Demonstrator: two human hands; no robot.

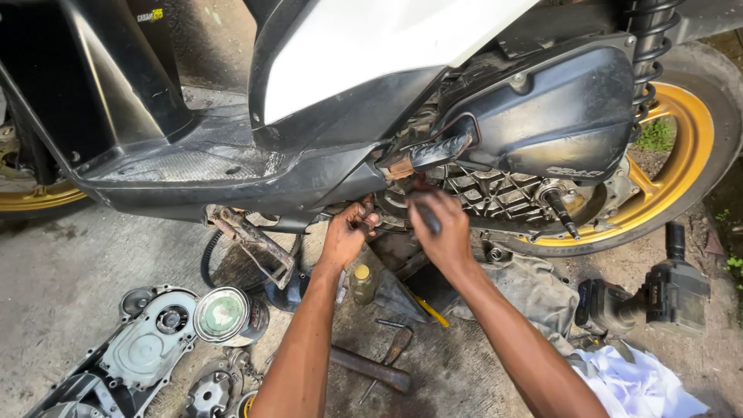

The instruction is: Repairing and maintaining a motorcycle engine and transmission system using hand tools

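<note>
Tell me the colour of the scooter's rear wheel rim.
Gold: the rear wheel rim shows clearly in the head view.
</note>
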